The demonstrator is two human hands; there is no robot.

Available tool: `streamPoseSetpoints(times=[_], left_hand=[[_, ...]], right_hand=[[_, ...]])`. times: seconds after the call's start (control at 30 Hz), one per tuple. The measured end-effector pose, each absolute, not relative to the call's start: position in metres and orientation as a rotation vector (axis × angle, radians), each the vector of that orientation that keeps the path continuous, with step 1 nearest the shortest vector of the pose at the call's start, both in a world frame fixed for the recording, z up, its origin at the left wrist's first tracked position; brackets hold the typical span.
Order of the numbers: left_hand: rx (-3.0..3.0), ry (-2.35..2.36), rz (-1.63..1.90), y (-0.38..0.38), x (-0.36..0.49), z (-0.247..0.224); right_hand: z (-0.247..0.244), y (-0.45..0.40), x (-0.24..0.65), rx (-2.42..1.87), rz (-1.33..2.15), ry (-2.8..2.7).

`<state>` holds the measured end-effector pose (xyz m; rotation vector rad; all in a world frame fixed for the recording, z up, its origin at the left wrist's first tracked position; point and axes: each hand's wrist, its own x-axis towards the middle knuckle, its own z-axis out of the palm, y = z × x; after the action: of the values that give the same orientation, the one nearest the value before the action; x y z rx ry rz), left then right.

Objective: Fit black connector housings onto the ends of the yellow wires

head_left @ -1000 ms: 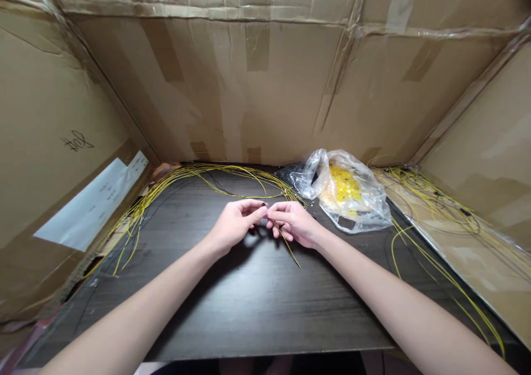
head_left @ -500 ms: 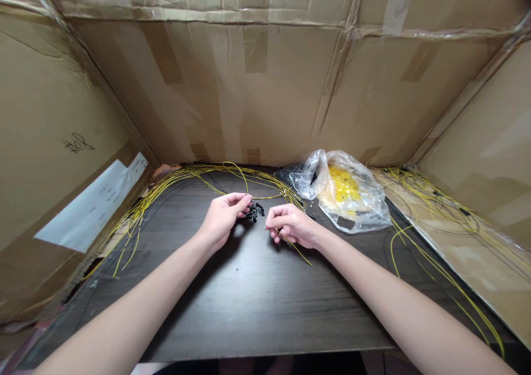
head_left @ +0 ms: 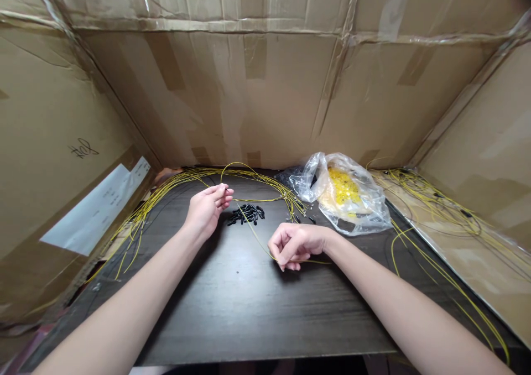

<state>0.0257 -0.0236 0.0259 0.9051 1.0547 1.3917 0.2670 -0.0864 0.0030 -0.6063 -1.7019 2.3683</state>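
My left hand [head_left: 207,209] is raised over the left side of the table, thumb and forefinger pinched on a thin yellow wire [head_left: 236,163] that arches up from the fingertips toward the back. Lower and to the right, my right hand [head_left: 296,245] is closed on another length of yellow wire [head_left: 259,240]. That length runs up-left past a pile of small black sleeve-like pieces [head_left: 248,213], and its short tail sticks out right below the hand. The pile lies between the hands, touched by neither. Whether the two lengths are one wire cannot be told.
A long bundle of yellow wires [head_left: 166,184] curves along the back and left of the dark table [head_left: 232,319]. Clear plastic bags [head_left: 365,214], one with small yellow pieces, lie at back right. More wires [head_left: 440,198] rest on cardboard at right. Cardboard walls surround the table.
My left hand has moved left and slightly up, away from the black pieces. My right hand has moved down and a little right, drawing its wire along. The black pile is now uncovered.
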Motion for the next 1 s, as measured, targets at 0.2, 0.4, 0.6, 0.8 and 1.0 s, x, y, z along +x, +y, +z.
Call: streamPoseSetpoints(times=[0.2,0.4,0.6,0.8,1.0], left_hand=[[0.976,0.885,1.231,-0.031,0.026,0.032],[1.262,0.822,1.033,-0.052,0.041,0.036],[1.506,0.781,0.855,-0.064,0.051,0.031],[1.479,0.853,0.953,-0.061,0.052,0.029],[1.309,0.92,1.132,-0.05,0.046,0.03]], right_hand=[[0.01,-0.09,0.262,-0.558,2.27,-1.598],[0.008,-0.091,0.25,-0.734,1.843,-1.452],[0.003,-0.089,0.245,-0.773,1.743,-1.424],[0.005,-0.09,0.249,-0.751,1.878,-1.419],[0.007,-0.094,0.253,-0.749,2.159,-1.655]])
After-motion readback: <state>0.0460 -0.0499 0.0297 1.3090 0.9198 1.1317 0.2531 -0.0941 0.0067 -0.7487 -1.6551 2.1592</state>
